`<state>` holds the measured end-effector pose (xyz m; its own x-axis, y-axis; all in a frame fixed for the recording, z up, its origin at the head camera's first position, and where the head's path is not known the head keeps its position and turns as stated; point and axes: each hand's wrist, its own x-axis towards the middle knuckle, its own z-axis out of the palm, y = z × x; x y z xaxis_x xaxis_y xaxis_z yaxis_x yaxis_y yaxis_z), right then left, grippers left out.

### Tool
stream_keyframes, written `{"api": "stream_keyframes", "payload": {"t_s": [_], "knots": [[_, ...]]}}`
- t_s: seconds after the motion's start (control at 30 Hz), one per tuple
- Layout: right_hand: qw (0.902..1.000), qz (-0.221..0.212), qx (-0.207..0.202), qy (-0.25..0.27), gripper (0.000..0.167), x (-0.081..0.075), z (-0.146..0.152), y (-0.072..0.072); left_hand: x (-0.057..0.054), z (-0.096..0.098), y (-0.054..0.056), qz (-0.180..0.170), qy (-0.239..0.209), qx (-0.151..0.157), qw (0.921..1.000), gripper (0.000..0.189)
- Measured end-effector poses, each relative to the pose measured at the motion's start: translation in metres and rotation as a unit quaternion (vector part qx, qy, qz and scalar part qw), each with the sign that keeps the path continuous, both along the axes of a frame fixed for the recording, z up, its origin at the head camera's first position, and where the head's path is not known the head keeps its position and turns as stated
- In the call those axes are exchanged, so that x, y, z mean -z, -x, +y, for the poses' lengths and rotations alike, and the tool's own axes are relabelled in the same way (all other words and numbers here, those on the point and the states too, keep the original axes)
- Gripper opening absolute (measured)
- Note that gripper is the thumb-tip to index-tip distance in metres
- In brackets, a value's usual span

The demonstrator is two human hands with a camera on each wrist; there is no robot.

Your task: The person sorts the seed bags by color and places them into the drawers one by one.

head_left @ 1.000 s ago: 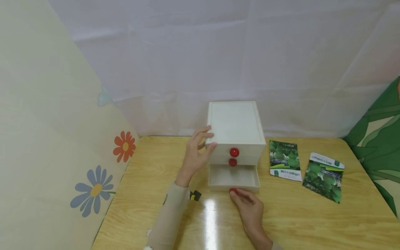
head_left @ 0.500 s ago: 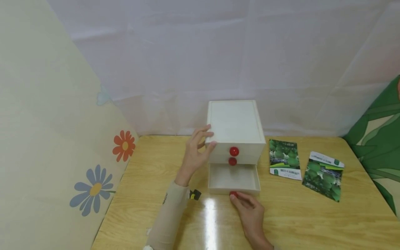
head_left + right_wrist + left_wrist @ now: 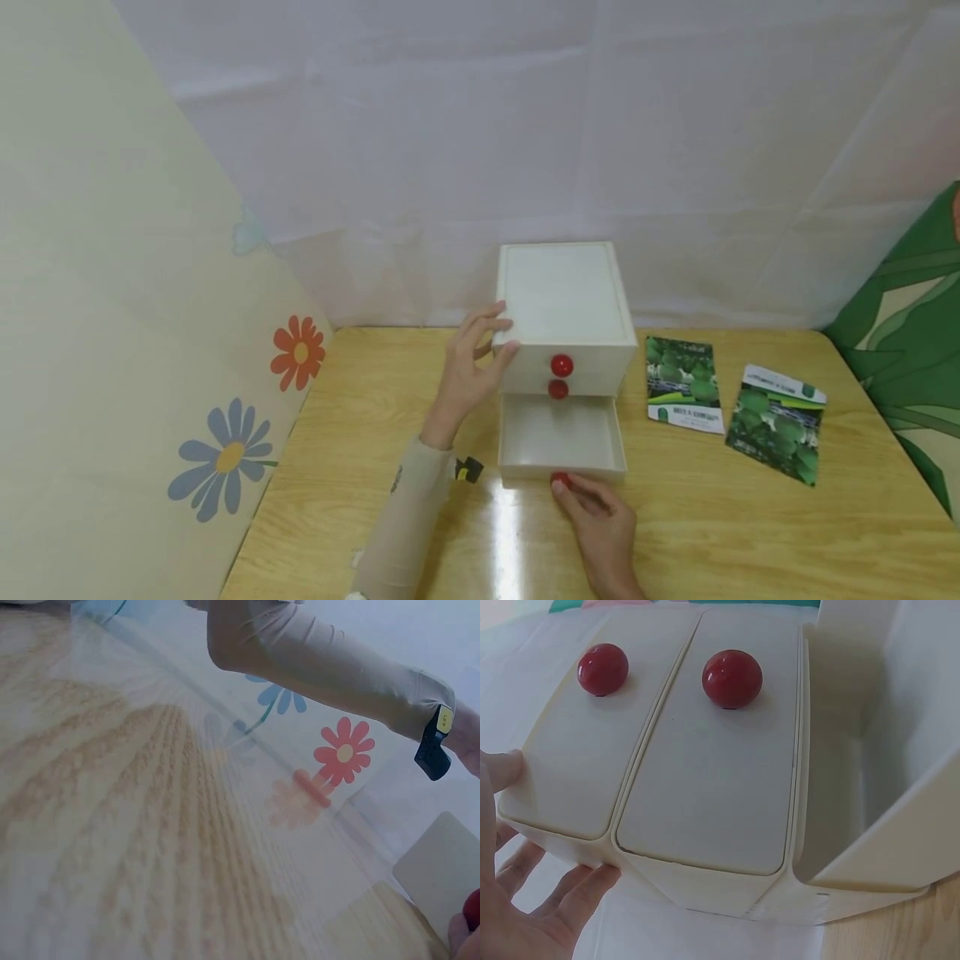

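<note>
A white drawer cabinet point(image 3: 562, 292) stands toward the back of the table, with two drawers closed behind red round knobs. Its bottom drawer point(image 3: 558, 429) is pulled out, its inside bare. My left hand point(image 3: 468, 367) grips the cabinet's front left corner; in the left wrist view the thumb lies on the front edge and the fingers on the side wall. The right hand point(image 3: 603, 529) pinches the bottom drawer's red knob point(image 3: 560, 481) between thumb and fingers. At the edge of the right wrist view, fingertips touch that knob point(image 3: 472, 909).
Two green seed packets, a left one point(image 3: 684, 383) and a right one point(image 3: 778, 425), lie on the wooden table point(image 3: 360, 392) right of the cabinet. A white cloth point(image 3: 420, 167) hangs behind. A flowered panel point(image 3: 150, 250) borders the left side.
The right hand has drawn the bottom drawer farther out toward the person, still holding its knob. The left hand stays on the cabinet's corner.
</note>
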<state>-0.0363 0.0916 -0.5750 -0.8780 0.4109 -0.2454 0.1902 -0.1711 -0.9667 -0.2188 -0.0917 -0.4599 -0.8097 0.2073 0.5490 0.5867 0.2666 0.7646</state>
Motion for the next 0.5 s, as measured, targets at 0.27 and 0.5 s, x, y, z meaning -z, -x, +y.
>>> {"api": "stream_keyframes", "payload": {"t_s": [0.27, 0.5], "knots": [[0.9998, -0.017, -0.003, -0.004, 0.038, 0.002, -0.001, -0.008, 0.0, 0.0, 0.0, 0.005, 0.004, 0.005, 1.0, 0.03], [0.9996, -0.016, 0.008, -0.02, 0.033, 0.006, -0.004, -0.018, 0.0, 0.0, -0.001, 0.001, 0.003, -0.002, 1.0, 0.031]]}}
